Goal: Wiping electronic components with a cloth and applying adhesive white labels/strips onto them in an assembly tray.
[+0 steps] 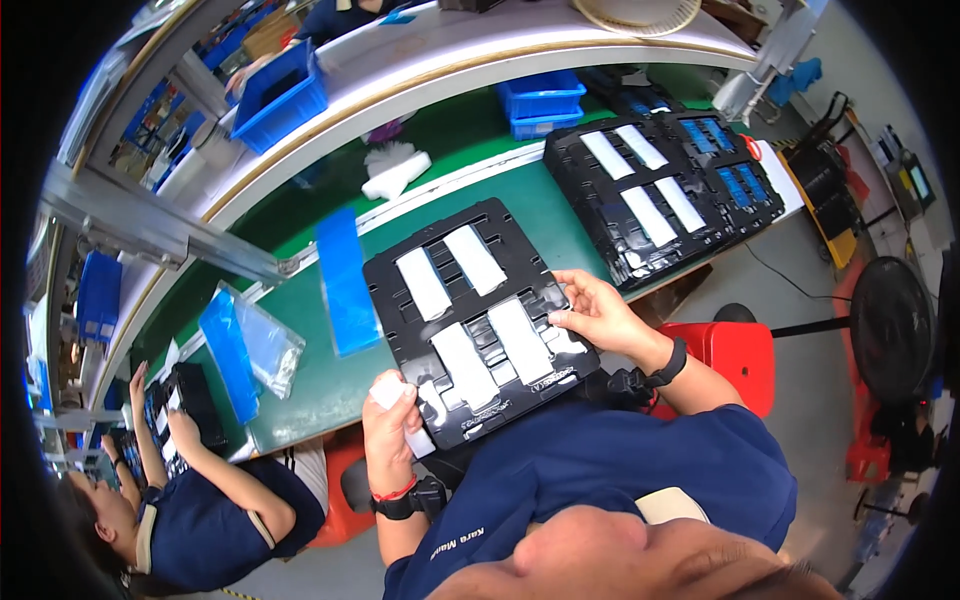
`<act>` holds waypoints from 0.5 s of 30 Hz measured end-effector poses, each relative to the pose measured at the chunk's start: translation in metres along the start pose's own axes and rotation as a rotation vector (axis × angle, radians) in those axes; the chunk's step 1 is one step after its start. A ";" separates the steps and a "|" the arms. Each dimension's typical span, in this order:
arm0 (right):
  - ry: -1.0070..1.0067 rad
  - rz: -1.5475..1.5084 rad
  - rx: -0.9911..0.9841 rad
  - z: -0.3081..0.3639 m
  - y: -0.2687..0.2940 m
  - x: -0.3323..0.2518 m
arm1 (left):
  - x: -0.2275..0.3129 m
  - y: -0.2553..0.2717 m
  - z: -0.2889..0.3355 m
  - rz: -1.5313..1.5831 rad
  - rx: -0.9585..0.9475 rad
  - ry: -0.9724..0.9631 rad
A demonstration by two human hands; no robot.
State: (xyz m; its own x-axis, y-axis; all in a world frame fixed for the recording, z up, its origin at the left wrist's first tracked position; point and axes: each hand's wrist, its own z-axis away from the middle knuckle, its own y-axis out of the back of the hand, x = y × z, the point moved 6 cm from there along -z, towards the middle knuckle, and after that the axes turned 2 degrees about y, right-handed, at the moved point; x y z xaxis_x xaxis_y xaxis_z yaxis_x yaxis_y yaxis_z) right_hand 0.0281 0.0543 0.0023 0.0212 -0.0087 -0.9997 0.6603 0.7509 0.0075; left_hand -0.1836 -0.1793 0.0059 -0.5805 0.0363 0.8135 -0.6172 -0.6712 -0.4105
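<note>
A black plastic tray [390, 275] lies on the green bench in front of me, with several white flat packs [473, 258] set in its slots. My left hand [392, 425] is at the tray's near left corner, closed around a white pack [400, 400]. My right hand [600, 312] rests on the tray's right edge, fingertips pinching a small white piece [562, 335] beside the nearest packs.
A stack of black trays [620, 225] with white and blue packs stands at the right. Blue sheets [345, 285] and a clear bag [265, 345] lie left of my tray. Blue bins [540, 100] sit behind. Another person [190, 490] works at the left. Red stools [735, 350] stand below.
</note>
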 end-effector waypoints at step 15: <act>0.087 0.309 0.296 0.007 0.152 -0.077 | 0.022 -0.163 -0.059 -0.248 -0.268 0.065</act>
State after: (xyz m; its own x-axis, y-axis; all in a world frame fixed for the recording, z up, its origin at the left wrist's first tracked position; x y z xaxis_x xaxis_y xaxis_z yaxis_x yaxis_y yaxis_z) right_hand 0.1322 0.1644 0.0802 0.1968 0.2522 -0.9474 0.8199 0.4876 0.3001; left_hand -0.1274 -0.0253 0.0662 -0.4235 0.2263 0.8772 -0.8555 -0.4185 -0.3050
